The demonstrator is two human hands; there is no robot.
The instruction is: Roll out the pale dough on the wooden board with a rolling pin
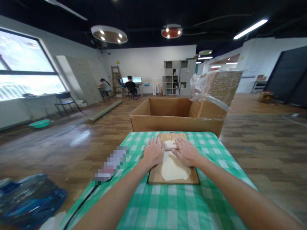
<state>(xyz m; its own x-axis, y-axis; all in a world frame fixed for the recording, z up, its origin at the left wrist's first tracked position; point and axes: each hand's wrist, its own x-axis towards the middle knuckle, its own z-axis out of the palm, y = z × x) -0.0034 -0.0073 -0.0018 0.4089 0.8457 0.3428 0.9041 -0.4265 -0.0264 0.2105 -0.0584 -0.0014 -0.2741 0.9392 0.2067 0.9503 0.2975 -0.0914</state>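
A sheet of pale dough (176,169) lies flattened on a wooden board (155,177). Across its upper part runs a pale rolling pin (170,147), with more dough showing beyond it. My left hand (154,151) rests on the pin's left end, fingers stretched forward over it. On the opposite end lies my right hand (185,151), its fingers also extended and slightly spread. Both palms face down, and the pin's ends are hidden beneath them.
A green checked tablecloth (158,207) covers the table. Left of the board lies a blurred-out device (111,164) with a black cable (81,206). Beyond the table stands a large open cardboard box (172,123). A blue-tinted plastic water bottle (31,201) is at lower left.
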